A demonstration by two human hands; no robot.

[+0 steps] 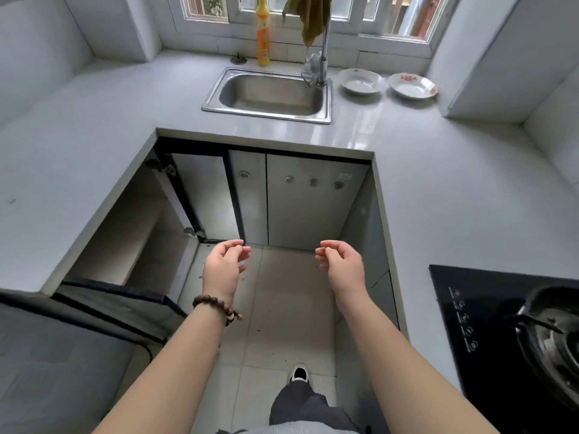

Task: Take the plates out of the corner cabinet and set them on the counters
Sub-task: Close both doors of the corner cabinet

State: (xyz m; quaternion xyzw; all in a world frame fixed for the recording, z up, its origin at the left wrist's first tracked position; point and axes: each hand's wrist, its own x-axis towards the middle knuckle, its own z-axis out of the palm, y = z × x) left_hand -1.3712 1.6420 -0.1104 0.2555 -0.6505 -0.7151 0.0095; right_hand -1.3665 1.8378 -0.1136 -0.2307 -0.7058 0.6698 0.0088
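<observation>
Observed: left hand [224,267] and right hand [341,264] empty, fingers loosely curled, near open corner cabinet [141,233]; white plate [360,81] and red-patterned plate [412,86] on table [407,145], right of sink [266,115].

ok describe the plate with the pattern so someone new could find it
Start at the steel sink under the window and look right along the counter. A plain plate sits there, and the patterned plate is beside it, farther from the sink. Only it has red markings on its rim.

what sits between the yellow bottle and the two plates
The faucet, green cloth draped over it, stands between the yellow bottle and the plates, in the head view.
</observation>
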